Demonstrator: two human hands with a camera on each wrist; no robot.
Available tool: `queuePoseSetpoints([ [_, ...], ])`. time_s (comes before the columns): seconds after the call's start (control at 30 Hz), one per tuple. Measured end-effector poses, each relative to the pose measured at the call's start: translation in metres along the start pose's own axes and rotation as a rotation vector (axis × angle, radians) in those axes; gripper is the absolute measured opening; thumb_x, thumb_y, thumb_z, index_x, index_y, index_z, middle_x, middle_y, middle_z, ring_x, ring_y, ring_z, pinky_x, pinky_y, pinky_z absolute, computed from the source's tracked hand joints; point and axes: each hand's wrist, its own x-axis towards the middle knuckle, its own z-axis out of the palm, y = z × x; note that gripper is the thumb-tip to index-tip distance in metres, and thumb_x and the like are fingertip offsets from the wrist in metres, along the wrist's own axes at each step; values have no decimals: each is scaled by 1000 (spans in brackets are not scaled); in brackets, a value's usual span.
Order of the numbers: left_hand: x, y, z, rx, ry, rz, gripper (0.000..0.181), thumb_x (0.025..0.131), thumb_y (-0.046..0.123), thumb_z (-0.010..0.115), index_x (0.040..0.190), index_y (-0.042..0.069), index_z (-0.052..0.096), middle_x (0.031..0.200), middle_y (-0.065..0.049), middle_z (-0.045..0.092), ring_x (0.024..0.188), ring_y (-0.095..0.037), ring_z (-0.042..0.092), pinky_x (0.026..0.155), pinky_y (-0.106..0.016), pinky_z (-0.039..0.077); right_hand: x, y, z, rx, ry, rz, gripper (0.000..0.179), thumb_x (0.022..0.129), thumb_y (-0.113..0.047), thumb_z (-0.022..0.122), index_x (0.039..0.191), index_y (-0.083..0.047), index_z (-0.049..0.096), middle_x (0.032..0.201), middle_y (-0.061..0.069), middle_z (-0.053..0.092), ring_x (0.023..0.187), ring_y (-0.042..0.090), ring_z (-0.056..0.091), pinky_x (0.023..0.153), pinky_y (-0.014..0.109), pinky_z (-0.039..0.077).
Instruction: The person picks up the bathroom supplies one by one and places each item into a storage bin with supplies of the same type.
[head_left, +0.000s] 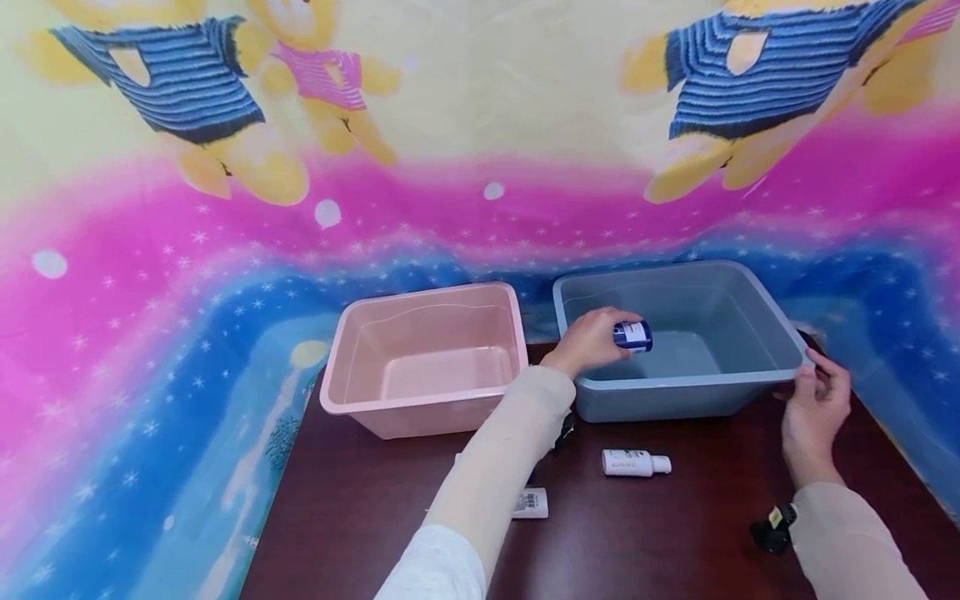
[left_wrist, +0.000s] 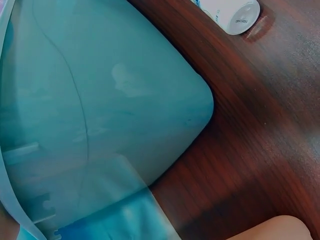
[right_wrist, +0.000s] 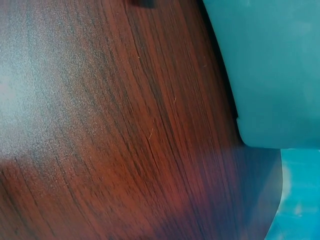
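Gripping with the left hand (head_left: 591, 340) a dark blue bottle (head_left: 634, 336) with white label, fingers closed on its nine o'clock end. Holding it over the opening of a gray-blue tub (head_left: 660, 402), toward the eight o'clock side; not possible to tell how deep. With the right hand (head_left: 817, 412), pinching the rim of this same tub at four o'clock, fingers bent. To see on the brown table (head_left: 697, 542), near the tub between six and seven o'clock, a lying white bottle (head_left: 627, 463), cap toward three. Farther toward eight, to notice another white bottle (head_left: 534, 503), partly hidden under the left sleeve (head_left: 487, 458). At nine o'clock from the gray-blue tub, to find a pink tub (head_left: 435, 417), just beside.
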Motion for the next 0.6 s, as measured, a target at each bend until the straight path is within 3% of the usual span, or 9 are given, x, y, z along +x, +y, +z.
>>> queuePoseSetpoints([
  [0.6,9,0,6,76,3,-34,57,87,26,78,140,26,57,134,6,58,115,-7,54,101,-24,44,0,-1,-1,-9,3,-26,28,99,-12,60,127,-11,61,103,-1,61,79,6,55,58,12,46],
])
